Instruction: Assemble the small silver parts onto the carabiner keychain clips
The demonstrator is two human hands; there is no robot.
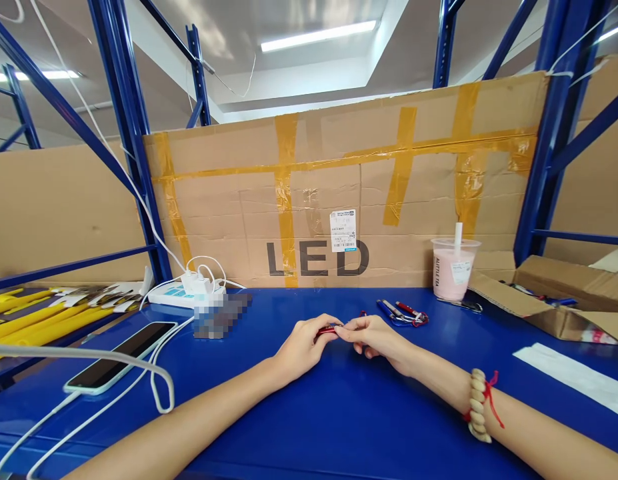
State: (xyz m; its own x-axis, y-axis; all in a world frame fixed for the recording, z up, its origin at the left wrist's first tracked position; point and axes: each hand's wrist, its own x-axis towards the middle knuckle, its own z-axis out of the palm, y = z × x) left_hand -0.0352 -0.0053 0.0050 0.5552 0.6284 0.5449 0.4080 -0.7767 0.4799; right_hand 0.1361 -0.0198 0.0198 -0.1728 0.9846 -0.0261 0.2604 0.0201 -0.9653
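Note:
My left hand (pixel 303 348) is closed around a small, slim red piece (pixel 327 329) with a shiny surface, gripped between thumb and fingers. My right hand (pixel 379 340) meets it from the other side, its thumb and forefinger pinched at the piece's right end. Fingers cover much of it, so its exact kind cannot be made out. Just beyond my right hand lies a small group of slim red, blue and silver pieces (pixel 401 313) with cord-like loops. A bit of red also shows just behind the right fingers.
A pink drink in a plastic cup (pixel 455 273) stands at the back right, beside an open cardboard box (pixel 563 300). White paper strip (pixel 573 377) lies at right. On the left are a phone (pixel 121 357), white cables, a power strip (pixel 176 293) and yellow-handled tools (pixel 53 323).

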